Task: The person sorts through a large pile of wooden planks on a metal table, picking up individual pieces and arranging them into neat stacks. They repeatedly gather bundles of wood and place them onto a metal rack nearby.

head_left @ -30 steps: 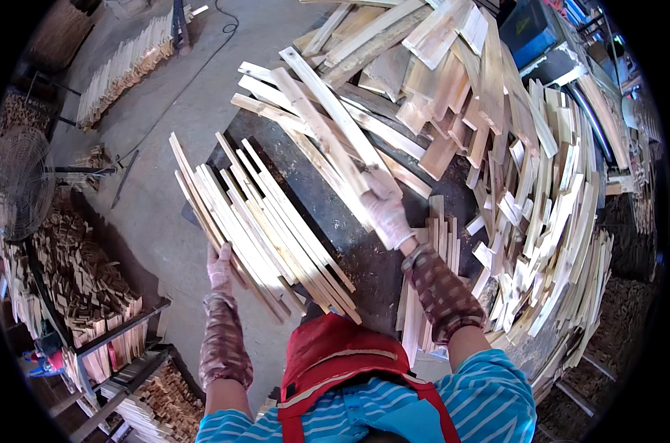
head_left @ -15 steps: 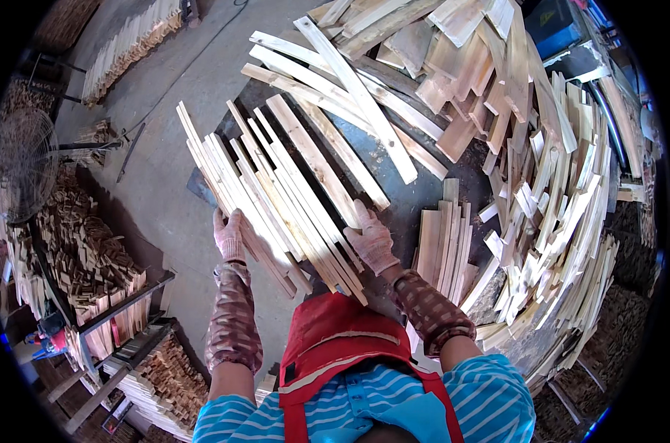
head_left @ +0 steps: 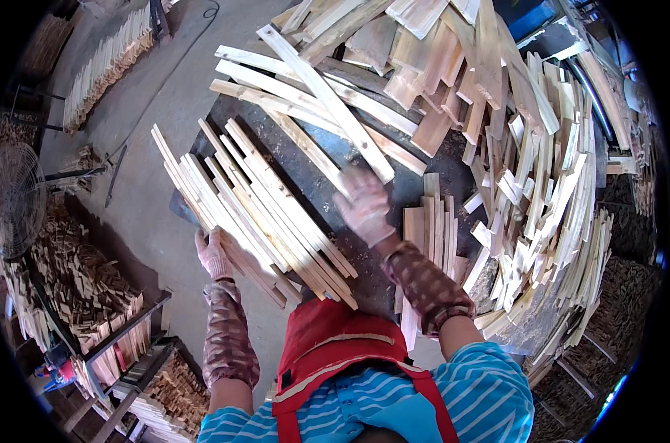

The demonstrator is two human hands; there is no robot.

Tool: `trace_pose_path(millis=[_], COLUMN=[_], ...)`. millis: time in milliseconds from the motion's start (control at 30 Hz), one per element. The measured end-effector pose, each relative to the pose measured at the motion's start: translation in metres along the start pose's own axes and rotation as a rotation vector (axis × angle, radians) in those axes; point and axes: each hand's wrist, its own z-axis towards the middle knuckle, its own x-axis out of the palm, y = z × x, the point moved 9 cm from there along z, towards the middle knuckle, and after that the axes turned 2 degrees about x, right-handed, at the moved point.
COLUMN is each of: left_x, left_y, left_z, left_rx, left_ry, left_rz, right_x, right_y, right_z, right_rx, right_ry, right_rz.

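A row of long pale wooden strips [head_left: 255, 210] lies slanting side by side on a dark worktable [head_left: 379, 275], their near ends toward my red apron. My left hand [head_left: 213, 255], in a light work glove, grips the row's outer left edge; some of its fingers are hidden beside the wood. My right hand [head_left: 366, 207], gloved too and blurred, is over the near end of a separate strip [head_left: 302, 144] to the right of the row. Its fingers look stretched out, palm down. Further up, a few longer boards [head_left: 327, 103] cross one another.
Wide boards [head_left: 431, 59] are heaped at the far side. Many loose strips [head_left: 549, 199] pile up on the right, and a short stack [head_left: 431, 229] stands right of my right hand. At the left are a fan [head_left: 16, 199], wood stacks [head_left: 84, 266] and a metal rack [head_left: 128, 332].
My right hand has left the row's right edge and moved up and right to the separate strip. The board it touched now lies against the row. My left hand stays at the left edge.
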Motion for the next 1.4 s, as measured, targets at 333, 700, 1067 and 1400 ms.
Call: trace_pose_path(millis=[333,700,1067,1400], left_x=[0.181,0.196,0.192,0.159], left_y=[-0.114,-0.121,-0.120,-0.112], left_z=[-0.122,-0.124,-0.113,-0.100], left_rx=[0.035,-0.341,-0.536,-0.340], left_ry=[0.676,0.731,0.742,0.711], left_rz=[-0.217,-0.675,-1.161,-0.760], right_x=[-0.047,-0.058,-0.042,-0.046], right_y=[-0.024,-0.057,-0.087,-0.067], right_z=[0.027,0.070,0.062,0.046], right_rx=[0.197,0.099,0.223,0.279], right_ry=[0.056,-0.349,-0.102,-0.115], right_rz=[0.243,-0.105,0.109,0.064])
